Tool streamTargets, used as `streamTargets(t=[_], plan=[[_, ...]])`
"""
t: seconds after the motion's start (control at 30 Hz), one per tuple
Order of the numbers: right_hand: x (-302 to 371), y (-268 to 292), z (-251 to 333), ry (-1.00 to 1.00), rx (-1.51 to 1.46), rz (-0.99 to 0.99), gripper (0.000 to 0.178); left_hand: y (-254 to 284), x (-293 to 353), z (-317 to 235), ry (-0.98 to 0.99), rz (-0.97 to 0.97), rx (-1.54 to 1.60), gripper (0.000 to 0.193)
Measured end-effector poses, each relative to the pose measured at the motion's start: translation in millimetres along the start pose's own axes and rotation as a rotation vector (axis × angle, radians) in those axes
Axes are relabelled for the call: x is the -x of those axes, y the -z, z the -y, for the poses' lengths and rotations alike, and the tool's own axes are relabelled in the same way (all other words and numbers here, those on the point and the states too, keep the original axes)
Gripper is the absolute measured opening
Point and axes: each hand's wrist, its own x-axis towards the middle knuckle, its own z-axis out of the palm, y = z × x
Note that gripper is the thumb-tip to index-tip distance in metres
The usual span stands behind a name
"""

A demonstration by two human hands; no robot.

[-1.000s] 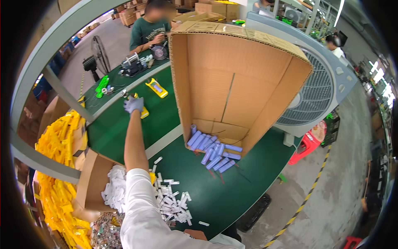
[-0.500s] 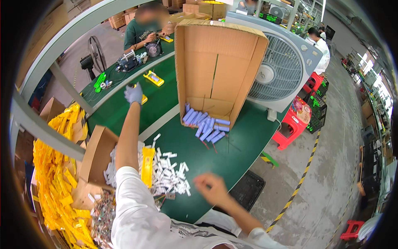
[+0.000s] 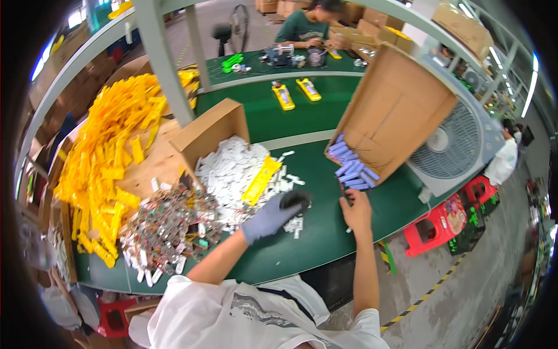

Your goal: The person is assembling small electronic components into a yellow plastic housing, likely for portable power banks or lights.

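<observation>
My left hand point(image 3: 273, 216), in a grey glove with dark fingertips, hovers over the near edge of a heap of small white plastic pieces point(image 3: 232, 174). Its fingers stretch to the right, somewhat blurred, with nothing visible in them. A long yellow plastic casing point(image 3: 261, 181) lies on the white pieces just beyond it. My bare right hand point(image 3: 357, 210) is at the near end of a cluster of purple cylindrical battery cells point(image 3: 353, 171) with thin wires. Its thumb and forefinger are apart beside a dark red wire; I see no cell in its grasp.
A tilted cardboard box point(image 3: 395, 110) stands behind the cells, against a grey box fan point(image 3: 450, 139). Left lie a wired circuit-board heap point(image 3: 168, 224) and piled yellow casings point(image 3: 116, 151). Two filled yellow casings point(image 3: 283, 96) rest on the green belt point(image 3: 232, 119). A co-worker point(image 3: 308, 29) sits across.
My left hand has come back from a yellow casing on the far belt, which stays there beside another. My right hand has moved forward to the cells. The view has swung left.
</observation>
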Motion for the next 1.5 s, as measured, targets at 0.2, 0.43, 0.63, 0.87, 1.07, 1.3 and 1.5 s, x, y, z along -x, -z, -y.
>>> streamTargets(t=[0.2,0.43,0.63,0.87,1.07,1.3,1.5], plan=[[-11,5,-5,-0.031,-0.089,-0.058,0.019,38,104,-20,0.002,-0.014,-0.141,0.036],[-7,1,14,-0.050,-0.482,-0.069,0.020,132,140,-17,-0.132,-0.649,0.181,0.031],[2,29,83,0.033,-0.515,-0.001,0.020,131,139,11,-0.113,-0.854,-0.030,0.026],[-1,20,89,-0.093,-1.360,-0.262,0.030,75,79,-13,-0.070,-0.607,-0.565,0.029],[21,21,108,-0.141,-1.304,0.029,0.028,58,36,7,-0.087,-0.495,-0.884,0.037],[34,24,137,-0.055,-1.198,0.255,0.024,46,2,36,0.154,-0.478,-1.193,0.059],[54,13,137,-0.023,-0.854,0.374,0.022,56,-8,55,0.076,-0.643,-1.179,0.057]])
